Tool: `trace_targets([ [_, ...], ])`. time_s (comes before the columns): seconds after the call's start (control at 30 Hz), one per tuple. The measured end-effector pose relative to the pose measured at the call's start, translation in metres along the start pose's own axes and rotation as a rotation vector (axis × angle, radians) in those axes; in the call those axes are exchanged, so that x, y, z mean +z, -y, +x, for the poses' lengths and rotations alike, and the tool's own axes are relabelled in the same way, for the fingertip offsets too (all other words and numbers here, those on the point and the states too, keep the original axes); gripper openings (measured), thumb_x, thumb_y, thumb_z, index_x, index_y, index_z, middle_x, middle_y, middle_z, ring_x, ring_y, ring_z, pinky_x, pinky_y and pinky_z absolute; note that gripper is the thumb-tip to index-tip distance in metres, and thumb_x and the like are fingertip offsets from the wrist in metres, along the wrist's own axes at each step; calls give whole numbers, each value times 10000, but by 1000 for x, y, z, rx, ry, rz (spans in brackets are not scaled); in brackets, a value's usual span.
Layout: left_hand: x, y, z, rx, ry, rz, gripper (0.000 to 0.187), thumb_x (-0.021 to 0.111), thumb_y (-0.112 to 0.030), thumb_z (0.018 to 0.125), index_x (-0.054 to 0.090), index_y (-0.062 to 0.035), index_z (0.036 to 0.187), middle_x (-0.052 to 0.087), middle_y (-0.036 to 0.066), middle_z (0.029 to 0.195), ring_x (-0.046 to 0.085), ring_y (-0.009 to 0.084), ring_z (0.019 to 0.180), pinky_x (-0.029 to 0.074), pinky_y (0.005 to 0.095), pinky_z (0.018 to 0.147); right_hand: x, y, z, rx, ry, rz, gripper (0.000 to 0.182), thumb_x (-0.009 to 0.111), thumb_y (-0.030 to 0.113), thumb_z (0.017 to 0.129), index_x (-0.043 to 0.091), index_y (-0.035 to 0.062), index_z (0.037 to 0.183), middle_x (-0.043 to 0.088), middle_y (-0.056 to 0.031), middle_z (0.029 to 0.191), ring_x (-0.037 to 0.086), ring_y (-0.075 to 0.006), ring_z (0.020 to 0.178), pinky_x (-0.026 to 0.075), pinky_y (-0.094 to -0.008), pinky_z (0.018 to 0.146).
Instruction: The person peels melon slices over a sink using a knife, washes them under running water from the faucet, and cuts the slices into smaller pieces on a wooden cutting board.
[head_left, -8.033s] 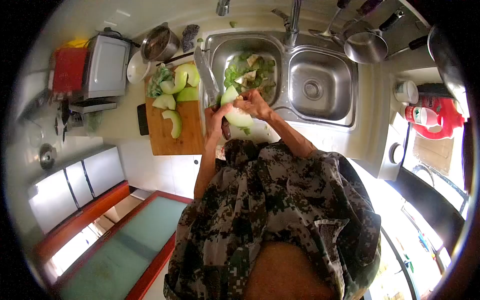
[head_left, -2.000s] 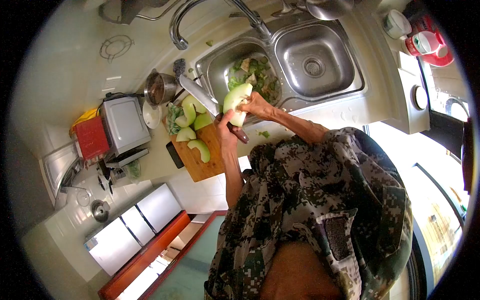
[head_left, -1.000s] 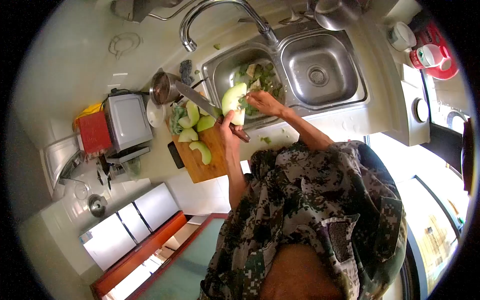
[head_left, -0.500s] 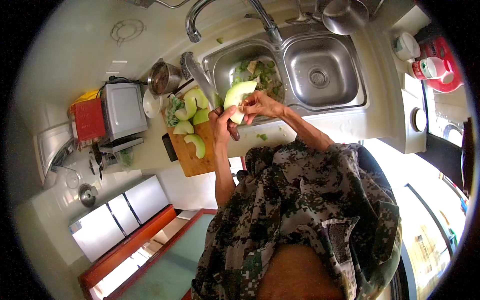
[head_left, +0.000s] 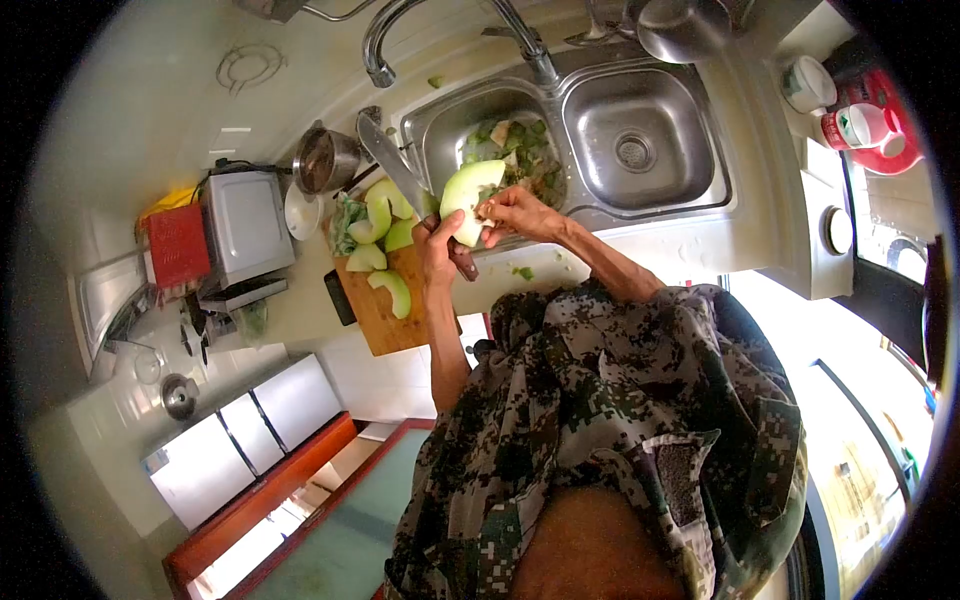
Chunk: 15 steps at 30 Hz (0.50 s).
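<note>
My left hand (head_left: 440,245) is closed round a kitchen knife (head_left: 392,165) and a thick curved piece of pale green melon (head_left: 466,196) together. The knife's blade points up and left, and its dark handle sticks out below my palm. My right hand (head_left: 520,213) is at the hollow inner side of the melon piece, fingers pinched together. A small brownish bit shows by the fingertips, too small to name. Several more melon pieces (head_left: 391,293) lie on the wooden cutting board (head_left: 400,337) to the left. Green peelings (head_left: 540,150) lie in the left sink basin (head_left: 430,125), just beyond my hands.
A chrome faucet (head_left: 540,66) arches over the double sink, whose right basin (head_left: 640,185) shows its drain. A metal pot (head_left: 328,160), a white bowl (head_left: 303,212) and a patterned cloth or bag (head_left: 347,225) are near the board. Plastic tubs (head_left: 808,85) stand far right.
The melon piece, the knife and both hands have shifted slightly left in the view. My right fingers have stayed at the inner side of the melon, and the view has tilted a little.
</note>
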<state>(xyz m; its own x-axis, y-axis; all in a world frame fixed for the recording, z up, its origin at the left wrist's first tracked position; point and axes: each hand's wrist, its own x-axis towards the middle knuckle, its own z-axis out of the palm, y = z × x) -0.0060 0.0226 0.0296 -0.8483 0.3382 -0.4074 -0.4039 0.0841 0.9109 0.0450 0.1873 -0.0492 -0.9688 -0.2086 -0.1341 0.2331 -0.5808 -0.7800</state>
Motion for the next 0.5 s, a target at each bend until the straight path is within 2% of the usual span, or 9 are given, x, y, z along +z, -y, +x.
trace_targets([
  [0.07,-3,2,3,23,30,-24,237,689,-155,793,616,30,922,609,69,689,477,114,457,355,243,406,-3,1,1,76,95,246,275,572,146,930,618,-102,1038,659,-162,897,672,-189,790,590,-314,740],
  [0.1,-3,2,3,19,20,-25,247,690,-158,793,613,35,926,609,67,687,480,113,459,359,244,408,-4,0,2,76,95,247,275,572,146,930,618,-102,1038,659,-162,897,672,-189,790,590,-314,740],
  [0.17,-3,2,3,14,9,-25,256,691,-162,794,610,40,930,609,65,686,482,112,461,363,244,410,-6,-3,3,-14,185,54,255,576,158,937,608,-70,1046,654,-127,899,663,-182,768,589,-337,759],
  [0.27,-6,10,4,57,-26,-78,217,681,-165,800,623,39,848,603,70,637,458,89,405,340,231,355,-6,4,1,-6,225,16,222,581,121,926,611,-70,1035,657,-131,925,665,-181,789,593,-338,759],
  [0.37,-8,13,3,75,-29,-128,226,682,-165,799,619,45,852,604,69,650,446,92,403,336,231,357,-6,-3,6,-31,238,8,217,580,85,900,619,-108,991,668,-158,874,678,-207,772,591,-315,749],
  [0.43,-14,11,3,-2,84,-44,287,681,-162,802,597,59,966,627,103,745,534,125,473,398,226,407,-2,6,3,-1,199,-37,200,576,72,897,623,-105,977,669,-157,862,678,-203,766,596,-316,726],
  [0.5,-8,13,0,-17,35,-95,280,686,-172,795,605,61,927,620,90,714,488,111,446,372,225,391,1,6,3,30,162,-77,184,573,59,893,627,-102,964,671,-156,851,678,-200,760,600,-317,703],
])
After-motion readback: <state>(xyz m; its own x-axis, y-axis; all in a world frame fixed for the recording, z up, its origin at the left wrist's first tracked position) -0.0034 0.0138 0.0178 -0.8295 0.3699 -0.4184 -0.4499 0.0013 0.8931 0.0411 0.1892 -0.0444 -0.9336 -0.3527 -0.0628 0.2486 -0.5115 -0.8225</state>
